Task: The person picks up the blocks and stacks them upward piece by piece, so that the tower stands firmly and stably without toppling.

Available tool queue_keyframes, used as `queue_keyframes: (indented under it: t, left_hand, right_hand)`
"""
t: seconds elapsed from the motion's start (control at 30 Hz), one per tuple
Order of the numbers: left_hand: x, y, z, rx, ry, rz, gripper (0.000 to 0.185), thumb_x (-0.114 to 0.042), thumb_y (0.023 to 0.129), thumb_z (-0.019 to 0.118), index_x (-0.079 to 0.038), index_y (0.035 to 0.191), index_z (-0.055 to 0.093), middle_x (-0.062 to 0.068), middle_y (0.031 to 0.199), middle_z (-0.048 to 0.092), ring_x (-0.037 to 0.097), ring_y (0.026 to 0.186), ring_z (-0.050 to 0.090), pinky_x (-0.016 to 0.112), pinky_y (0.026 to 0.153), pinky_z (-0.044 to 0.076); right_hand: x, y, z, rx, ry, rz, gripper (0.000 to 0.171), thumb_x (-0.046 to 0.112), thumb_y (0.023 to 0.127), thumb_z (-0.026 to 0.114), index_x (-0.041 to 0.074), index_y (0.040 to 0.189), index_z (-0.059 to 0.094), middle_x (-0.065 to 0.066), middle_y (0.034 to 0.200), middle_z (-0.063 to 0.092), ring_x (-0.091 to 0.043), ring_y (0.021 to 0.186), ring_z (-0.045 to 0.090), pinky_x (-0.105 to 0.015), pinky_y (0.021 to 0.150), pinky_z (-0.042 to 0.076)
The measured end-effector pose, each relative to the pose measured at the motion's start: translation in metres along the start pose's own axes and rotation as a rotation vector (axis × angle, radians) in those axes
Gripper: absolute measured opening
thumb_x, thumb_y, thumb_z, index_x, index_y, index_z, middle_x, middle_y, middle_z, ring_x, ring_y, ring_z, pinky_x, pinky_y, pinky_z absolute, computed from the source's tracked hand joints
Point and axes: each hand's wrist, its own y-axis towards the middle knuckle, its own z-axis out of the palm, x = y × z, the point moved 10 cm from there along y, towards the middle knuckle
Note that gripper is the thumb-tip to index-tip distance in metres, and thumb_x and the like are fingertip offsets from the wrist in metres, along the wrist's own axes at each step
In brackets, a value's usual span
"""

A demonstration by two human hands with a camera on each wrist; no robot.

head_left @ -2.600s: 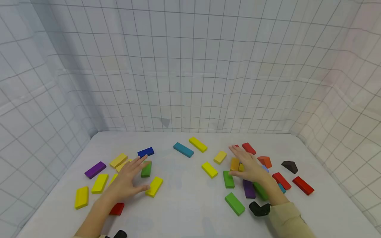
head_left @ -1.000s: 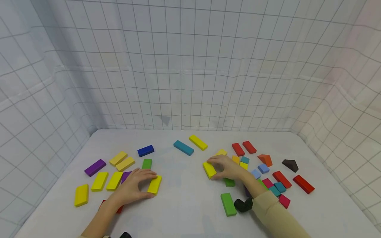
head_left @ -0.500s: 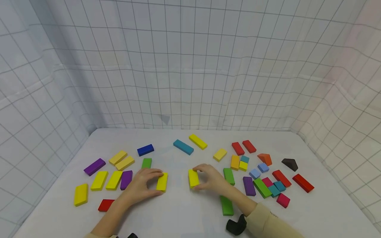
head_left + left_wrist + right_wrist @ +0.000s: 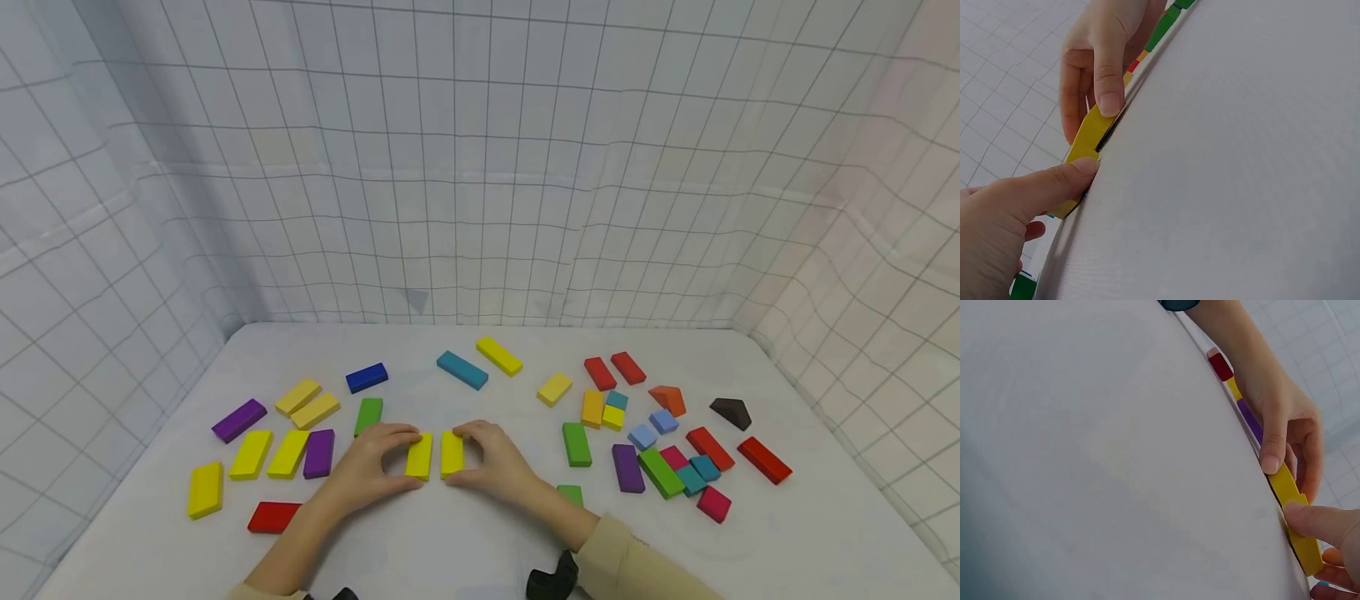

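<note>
Two yellow blocks lie flat and side by side mid-table, a narrow gap between them in the head view. My left hand pinches the left yellow block between thumb and fingers at its near and far ends. The right yellow block is pinched the same way by my right hand. In the left wrist view, my left thumb presses the end of its block, low on the table. The right wrist view has my right thumb on the other block.
Yellow blocks, a purple block and a red block lie left. Beyond the hands is a teal block. Green blocks, small cubes and a dark brown block lie right. A grid-patterned curtain surrounds the table.
Both hands came down from above the table and took hold of a yellow block each. The right block slid left, the left one slid slightly right, and both turned nearly parallel.
</note>
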Motion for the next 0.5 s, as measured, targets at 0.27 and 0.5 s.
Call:
queue_keyframes:
  t: [0.27, 0.5]
  left_hand:
    - [0.0006, 0.0002, 0.0013, 0.004, 0.002, -0.002, 0.056, -0.041, 0.067, 0.079, -0.014, 0.114, 0.064, -0.003, 0.117, 0.06, 0.021, 0.111, 0.051, 0.045, 0.094, 0.043]
    - [-0.0009, 0.0002, 0.0009, 0.004, 0.011, 0.003, 0.057, -0.041, 0.066, 0.079, -0.013, 0.114, 0.064, -0.002, 0.117, 0.06, 0.021, 0.11, 0.051, 0.045, 0.094, 0.043]
  right_hand:
    - [0.0049, 0.0036, 0.0075, -0.011, -0.08, 0.005, 0.057, 0.027, 0.071, 0.078, 0.004, 0.118, 0.056, -0.006, 0.118, 0.057, -0.018, 0.108, 0.051, -0.032, 0.094, 0.043]
    - [0.0067, 0.004, 0.0104, 0.001, -0.112, 0.027, 0.058, 0.031, 0.072, 0.078, 0.006, 0.12, 0.055, -0.004, 0.12, 0.056, -0.017, 0.108, 0.05, -0.032, 0.094, 0.043]
